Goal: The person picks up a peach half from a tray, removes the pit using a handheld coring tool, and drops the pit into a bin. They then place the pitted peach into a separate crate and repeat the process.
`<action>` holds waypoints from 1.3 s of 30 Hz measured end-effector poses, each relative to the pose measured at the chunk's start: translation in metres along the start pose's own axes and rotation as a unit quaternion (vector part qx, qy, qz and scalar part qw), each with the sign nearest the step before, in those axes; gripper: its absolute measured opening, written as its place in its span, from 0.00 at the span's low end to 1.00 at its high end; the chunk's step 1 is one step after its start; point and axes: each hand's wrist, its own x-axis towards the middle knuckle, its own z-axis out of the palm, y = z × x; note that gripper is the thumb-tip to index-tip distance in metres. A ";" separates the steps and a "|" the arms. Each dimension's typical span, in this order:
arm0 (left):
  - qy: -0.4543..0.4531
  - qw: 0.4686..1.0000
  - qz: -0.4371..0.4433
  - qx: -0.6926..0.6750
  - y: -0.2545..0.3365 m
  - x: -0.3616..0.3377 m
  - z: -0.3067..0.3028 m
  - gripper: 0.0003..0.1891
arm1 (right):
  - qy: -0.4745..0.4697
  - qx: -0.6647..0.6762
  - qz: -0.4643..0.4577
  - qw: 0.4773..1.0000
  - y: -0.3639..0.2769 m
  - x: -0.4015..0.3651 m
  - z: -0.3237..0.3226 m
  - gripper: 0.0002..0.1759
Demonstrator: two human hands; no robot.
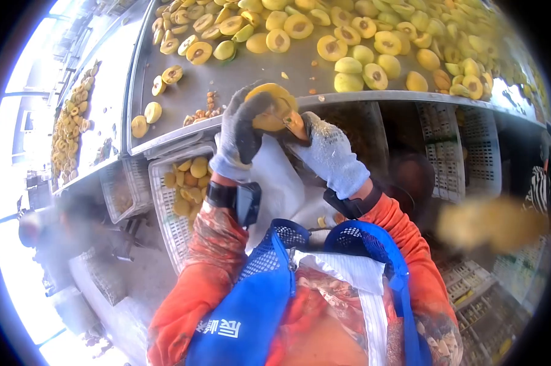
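Observation:
Both my hands wear grey-white gloves with dark, stained palms and meet just over the table's front edge. My left hand (240, 131) is wrapped round a yellow fruit half (274, 100). In my right hand (327, 143) is a small orange-handled tool (295, 124), its end against the fruit; its tip is hidden. Many halved yellow fruits (298, 26), several with pits showing, lie on the metal table (245, 73) beyond my hands. Small brown pits (205, 112) sit by the edge, left of my left hand.
Below the edge at the left stands a white crate (165, 210) of fruit halves. More white crates (443, 146) are under the table at the right. Another table at the left bears fruit halves (74, 128). A blurred brownish shape (492, 224) is at the right.

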 end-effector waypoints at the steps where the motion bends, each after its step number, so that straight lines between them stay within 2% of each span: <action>1: 0.014 0.999 0.026 0.022 0.001 -0.008 0.012 0.18 | 0.006 -0.004 0.007 1.000 -0.002 -0.005 -0.002 0.21; 2: 0.029 0.997 0.050 0.045 0.001 -0.015 0.024 0.17 | 0.011 -0.007 0.013 1.000 -0.003 -0.011 -0.004 0.21; 4: 0.096 0.995 -0.014 -0.005 0.021 -0.027 0.051 0.18 | 0.022 0.011 0.036 0.999 -0.004 -0.019 -0.003 0.17; 5: 0.114 0.989 0.011 0.092 0.033 -0.035 0.063 0.16 | 0.029 0.020 0.049 0.998 -0.005 -0.024 -0.003 0.16; 7: 0.098 0.977 0.095 0.167 0.029 -0.042 0.070 0.16 | 0.015 0.135 0.087 0.987 -0.013 -0.032 -0.001 0.14; 9: 0.091 0.956 0.150 0.236 0.024 -0.048 0.071 0.15 | 0.012 0.184 0.077 0.980 -0.012 -0.040 0.001 0.12; 11: 0.078 0.934 0.186 0.294 0.017 -0.048 0.066 0.14 | 0.023 0.166 0.017 0.986 -0.001 -0.044 0.007 0.11; 14: 0.020 0.901 0.250 0.354 0.006 -0.040 0.051 0.14 | -0.018 0.164 0.034 0.986 0.016 -0.040 0.003 0.10; 15: 0.028 0.899 0.241 0.365 0.008 -0.041 0.055 0.13 | -0.003 0.162 0.029 0.986 0.015 -0.041 0.001 0.11; 18: 0.047 0.898 0.204 0.386 0.019 -0.048 0.071 0.13 | -0.075 0.198 0.116 0.970 0.000 -0.046 -0.011 0.17; 20: 0.044 0.903 0.169 0.392 0.020 -0.054 0.072 0.13 | -0.087 0.169 0.104 0.976 0.007 -0.049 -0.012 0.18; 24: 0.050 0.879 0.228 0.416 0.015 -0.053 0.070 0.14 | -0.090 0.178 0.057 0.978 0.012 -0.049 -0.011 0.19; 26: 0.048 0.866 0.261 0.424 0.013 -0.054 0.068 0.14 | -0.059 0.176 0.006 0.983 0.017 -0.051 -0.012 0.17; 27: 0.045 0.892 0.217 0.393 0.015 -0.057 0.069 0.13 | -0.044 0.177 -0.019 0.983 0.018 -0.053 -0.013 0.17; 28: 0.040 0.916 0.171 0.361 0.017 -0.059 0.072 0.13 | -0.067 0.186 -0.050 0.979 0.023 -0.051 -0.022 0.15; 29: 0.035 0.936 0.124 0.327 0.019 -0.063 0.074 0.14 | -0.074 0.140 -0.060 0.986 0.025 -0.049 -0.024 0.15; 30: 0.035 0.930 0.112 0.348 0.022 -0.065 0.076 0.14 | -0.081 0.092 -0.071 0.990 0.026 -0.048 -0.025 0.15; 32: 0.036 0.917 0.093 0.386 0.028 -0.063 0.079 0.14 | -0.109 0.177 0.067 0.976 0.012 -0.057 -0.015 0.15; 33: 0.022 0.902 0.117 0.415 0.024 -0.063 0.076 0.14 | -0.124 0.218 0.136 0.958 0.008 -0.060 -0.010 0.14; 35: -0.009 0.866 0.161 0.473 0.011 -0.067 0.063 0.15 | -0.084 0.203 0.076 0.973 0.023 -0.066 0.010 0.14; 37: -0.006 0.870 0.180 0.459 0.006 -0.067 0.063 0.15 | 0.060 0.123 -0.065 0.988 0.047 -0.066 0.030 0.12; 38: -0.004 0.872 0.188 0.452 0.004 -0.068 0.063 0.15 | 0.025 0.197 -0.054 0.979 0.044 -0.059 0.015 0.14; 39: 0.006 0.880 0.187 0.436 0.004 -0.068 0.064 0.15 | -0.003 0.410 -0.026 0.912 0.037 -0.059 0.015 0.14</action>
